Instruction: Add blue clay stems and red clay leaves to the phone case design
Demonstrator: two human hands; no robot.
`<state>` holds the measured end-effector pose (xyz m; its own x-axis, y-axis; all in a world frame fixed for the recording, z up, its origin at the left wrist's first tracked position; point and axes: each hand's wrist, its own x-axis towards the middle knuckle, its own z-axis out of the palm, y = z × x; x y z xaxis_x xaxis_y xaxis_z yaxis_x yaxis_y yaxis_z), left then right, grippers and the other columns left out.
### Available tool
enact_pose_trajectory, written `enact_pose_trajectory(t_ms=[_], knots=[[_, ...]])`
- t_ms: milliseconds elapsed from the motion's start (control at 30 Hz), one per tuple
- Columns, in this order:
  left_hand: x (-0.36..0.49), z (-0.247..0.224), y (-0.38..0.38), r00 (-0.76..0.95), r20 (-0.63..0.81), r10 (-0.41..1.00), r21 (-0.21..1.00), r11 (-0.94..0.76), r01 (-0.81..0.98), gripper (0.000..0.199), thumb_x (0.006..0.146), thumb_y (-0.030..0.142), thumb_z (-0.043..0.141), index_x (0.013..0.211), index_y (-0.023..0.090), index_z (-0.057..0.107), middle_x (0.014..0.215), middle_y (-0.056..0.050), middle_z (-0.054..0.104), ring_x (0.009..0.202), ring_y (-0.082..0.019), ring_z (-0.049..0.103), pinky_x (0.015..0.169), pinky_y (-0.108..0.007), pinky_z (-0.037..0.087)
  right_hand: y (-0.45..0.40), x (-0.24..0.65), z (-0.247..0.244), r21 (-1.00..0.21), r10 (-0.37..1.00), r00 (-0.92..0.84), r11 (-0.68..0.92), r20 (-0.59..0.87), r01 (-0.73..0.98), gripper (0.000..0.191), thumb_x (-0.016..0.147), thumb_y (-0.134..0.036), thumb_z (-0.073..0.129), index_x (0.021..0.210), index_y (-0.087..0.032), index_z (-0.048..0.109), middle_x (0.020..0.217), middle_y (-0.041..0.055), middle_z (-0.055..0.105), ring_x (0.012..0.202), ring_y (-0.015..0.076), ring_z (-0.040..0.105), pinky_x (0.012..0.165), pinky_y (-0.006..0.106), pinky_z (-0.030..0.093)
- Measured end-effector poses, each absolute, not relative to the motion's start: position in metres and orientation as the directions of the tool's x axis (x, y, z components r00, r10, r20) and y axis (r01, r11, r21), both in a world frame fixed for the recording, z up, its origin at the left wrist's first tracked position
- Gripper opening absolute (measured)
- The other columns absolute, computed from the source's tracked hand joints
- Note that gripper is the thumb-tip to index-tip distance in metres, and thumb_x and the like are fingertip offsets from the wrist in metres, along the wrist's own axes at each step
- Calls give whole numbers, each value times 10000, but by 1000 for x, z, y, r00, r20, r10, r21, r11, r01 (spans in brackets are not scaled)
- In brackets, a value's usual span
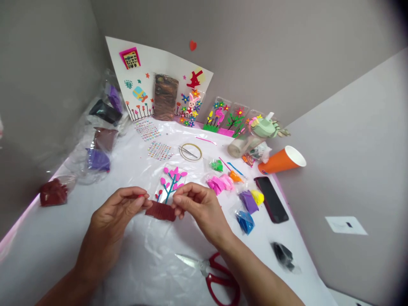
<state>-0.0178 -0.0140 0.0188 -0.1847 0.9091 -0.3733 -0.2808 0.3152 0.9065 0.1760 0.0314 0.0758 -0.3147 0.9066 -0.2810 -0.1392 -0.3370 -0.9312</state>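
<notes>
My left hand (117,216) pinches a tiny piece of red clay (140,196) between thumb and forefinger. Opposite it, my right hand (199,208) has its fingertips pressed together; anything between them is too small or hidden to make out. Just beyond both hands lies a clear phone case (183,170). On it is a clay plant (172,183) with a teal stem and bright pink buds, plus a smaller red-budded sprig at lower left. Brown ridged clay (160,211) covers the case's near end, partly behind my fingertips.
Red-handled scissors (204,267) lie near my right forearm. Bagged clay lumps (216,185), a black phone (272,199) and an orange cup (282,160) are to the right. Gem sheets (160,150), tweezers (190,151) and decorated cases (218,114) lie farther back. More clay packs (98,159) sit left.
</notes>
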Motion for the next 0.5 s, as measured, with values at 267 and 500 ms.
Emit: enact_pose_trajectory(t_ms=[267, 500], knots=[[-17, 19, -12, -210, -347, 914, 917, 284, -279, 290, 844, 506, 782, 1038, 307, 700, 938, 68, 752, 928, -113, 718, 868, -139, 552, 41, 168, 63, -966, 934, -270, -255, -234, -44, 130, 795, -278, 762, 889, -188, 747, 707, -16, 660, 643, 111, 571, 621, 236, 436], [-17, 23, -12, -214, -367, 905, 912, 305, -276, 319, 825, 546, 781, 1005, 288, 725, 896, 54, 752, 885, -123, 730, 833, -144, 560, 38, 167, 48, -979, 964, -200, -150, -176, 139, 180, 864, -307, 721, 729, -188, 710, 664, -21, 610, 633, 119, 529, 601, 246, 401]])
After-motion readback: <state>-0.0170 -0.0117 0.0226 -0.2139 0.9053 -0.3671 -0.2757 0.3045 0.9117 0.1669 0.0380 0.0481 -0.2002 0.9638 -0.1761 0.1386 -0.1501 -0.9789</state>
